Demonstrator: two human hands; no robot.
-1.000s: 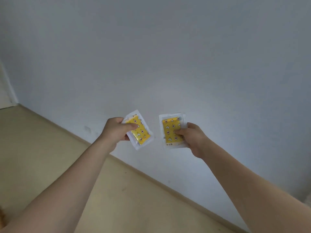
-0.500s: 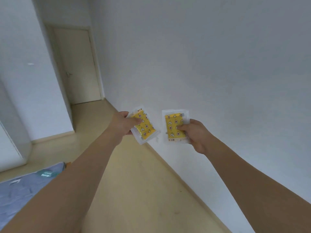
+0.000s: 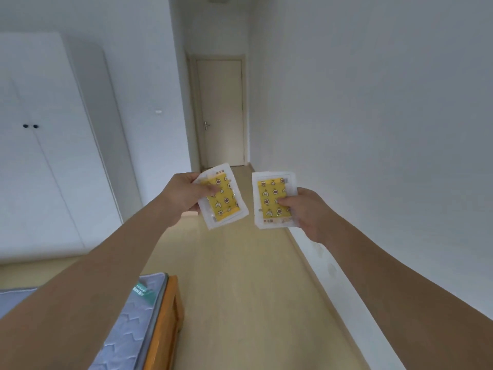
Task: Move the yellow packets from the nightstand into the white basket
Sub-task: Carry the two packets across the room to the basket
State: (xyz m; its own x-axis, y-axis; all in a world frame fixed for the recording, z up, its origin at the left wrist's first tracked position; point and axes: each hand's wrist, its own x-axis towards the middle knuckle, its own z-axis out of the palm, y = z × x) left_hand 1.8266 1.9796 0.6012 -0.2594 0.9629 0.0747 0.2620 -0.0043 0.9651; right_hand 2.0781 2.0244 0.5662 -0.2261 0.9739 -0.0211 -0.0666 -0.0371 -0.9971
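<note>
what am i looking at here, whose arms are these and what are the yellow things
There is no machine here. A person wears a wide-angle camera on the head, so the one picture looks forward and down along their own bare arms.

The left hand pinches one yellow packet, thumb on its front. The right hand holds a second packet the same way. Each is a clear wrapper over a yellow card printed with small stars and moons. The two packets are apart, not touching.

Around them is a room: a pale floor, a shut door at the far end, a white wardrobe on the left, and the corner of a mattress on a wooden frame at lower left. Neither the nightstand nor the basket is in view.
</note>
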